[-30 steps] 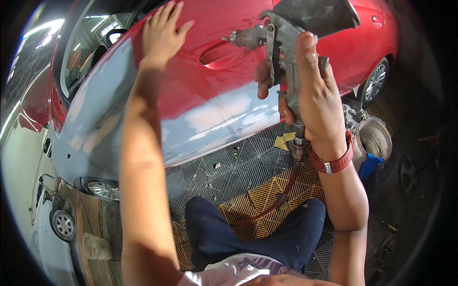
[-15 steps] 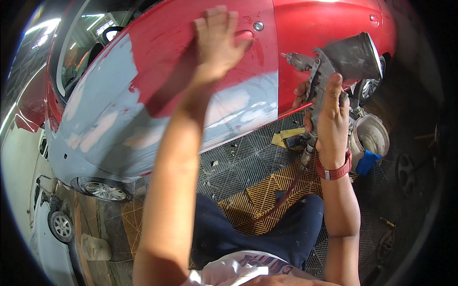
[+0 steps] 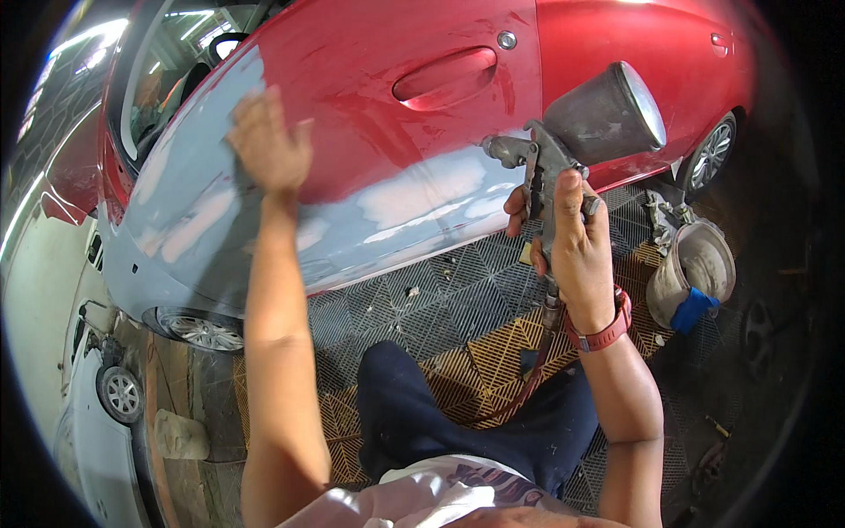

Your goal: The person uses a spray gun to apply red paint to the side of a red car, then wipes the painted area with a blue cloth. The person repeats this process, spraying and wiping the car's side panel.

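My left hand [image 3: 271, 145] is open, fingers apart and slightly blurred, at the surface of the car door [image 3: 352, 123] where red paint meets a grey primer patch [image 3: 414, 198] with pale spots. Whether it touches the panel is hard to tell. My right hand [image 3: 574, 246] grips a metal spray gun [image 3: 550, 154], its dark cup [image 3: 598, 114] tilted at the top and nozzle toward the left. A dark red hose [image 3: 541, 356] runs down from the gun's handle. A recessed red door handle [image 3: 444, 79] lies between the hands, higher on the panel.
A stained bucket [image 3: 687, 273] with blue material on its rim stands by the rear wheel [image 3: 709, 154]. Grey and yellow floor grating [image 3: 440, 290] lies under my legs. At left are another white car [image 3: 92, 414], wooden boards [image 3: 154, 387] and a pale plastic container [image 3: 180, 436].
My left hand moved right toward the door handle, then swept back left and down to the primer's edge. My right hand and gun shifted right and down, then slightly back left.
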`<state>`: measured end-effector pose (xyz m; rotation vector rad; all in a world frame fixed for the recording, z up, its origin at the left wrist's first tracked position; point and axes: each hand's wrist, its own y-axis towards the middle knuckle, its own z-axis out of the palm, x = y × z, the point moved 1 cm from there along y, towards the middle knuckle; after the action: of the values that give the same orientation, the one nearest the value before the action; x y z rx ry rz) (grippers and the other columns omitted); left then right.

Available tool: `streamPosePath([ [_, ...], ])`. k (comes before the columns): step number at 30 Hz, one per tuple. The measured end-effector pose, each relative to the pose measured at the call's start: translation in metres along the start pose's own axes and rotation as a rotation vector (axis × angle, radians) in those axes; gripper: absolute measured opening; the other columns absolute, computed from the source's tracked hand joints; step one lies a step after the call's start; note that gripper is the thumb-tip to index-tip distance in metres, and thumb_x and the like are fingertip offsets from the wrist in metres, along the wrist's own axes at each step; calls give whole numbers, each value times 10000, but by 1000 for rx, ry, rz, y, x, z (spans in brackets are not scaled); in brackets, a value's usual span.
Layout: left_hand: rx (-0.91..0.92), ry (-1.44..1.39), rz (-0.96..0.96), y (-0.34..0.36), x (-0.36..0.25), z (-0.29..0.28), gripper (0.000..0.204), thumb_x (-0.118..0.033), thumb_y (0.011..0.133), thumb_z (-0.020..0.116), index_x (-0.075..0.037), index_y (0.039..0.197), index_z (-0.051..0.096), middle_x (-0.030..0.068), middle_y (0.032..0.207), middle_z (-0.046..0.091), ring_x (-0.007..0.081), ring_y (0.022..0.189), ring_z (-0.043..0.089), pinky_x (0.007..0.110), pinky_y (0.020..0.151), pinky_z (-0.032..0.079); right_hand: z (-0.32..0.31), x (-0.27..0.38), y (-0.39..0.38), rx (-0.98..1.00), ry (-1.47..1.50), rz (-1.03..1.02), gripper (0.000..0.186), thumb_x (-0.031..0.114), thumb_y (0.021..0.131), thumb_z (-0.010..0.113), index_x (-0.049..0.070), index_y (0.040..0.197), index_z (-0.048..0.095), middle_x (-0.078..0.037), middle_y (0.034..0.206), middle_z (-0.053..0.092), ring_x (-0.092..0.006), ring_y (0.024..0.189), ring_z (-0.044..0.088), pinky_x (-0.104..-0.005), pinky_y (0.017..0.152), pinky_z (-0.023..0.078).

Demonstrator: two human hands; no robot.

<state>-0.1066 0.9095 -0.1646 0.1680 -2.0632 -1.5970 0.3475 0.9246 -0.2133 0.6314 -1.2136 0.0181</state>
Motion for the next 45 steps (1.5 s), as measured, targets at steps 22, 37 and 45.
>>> streamPosePath([
  [22, 274, -63, 203, -103, 37, -13, 1044, -708, 963, 669, -96, 1746, 348, 174, 1831, 269, 411, 1694, 219, 644, 1340, 149, -4, -21, -19, -37, 120, 49, 646, 582, 1169, 458, -17, 1254, 684, -93, 928, 755, -97, 694, 697, -199, 405, 454],
  [37, 570, -193, 462, -114, -68, -5, 1013, -618, 903, 762, -162, 1731, 396, 107, 1822, 314, 327, 1692, 254, 620, 1341, 232, -13, -29, -27, 2, 46, 30, 731, 624, 1165, 413, -59, 1174, 671, -135, 935, 759, -128, 689, 711, -211, 405, 469],
  [45, 551, -216, 797, -16, -159, 18, 1022, -644, 957, 664, -160, 1768, 273, 3, 1861, 208, 215, 1715, 169, 497, 1397, 164, -18, -24, -30, -81, 43, 41, 771, 667, 1153, 387, -43, 1253, 673, -135, 934, 761, -131, 683, 710, -212, 404, 466],
])
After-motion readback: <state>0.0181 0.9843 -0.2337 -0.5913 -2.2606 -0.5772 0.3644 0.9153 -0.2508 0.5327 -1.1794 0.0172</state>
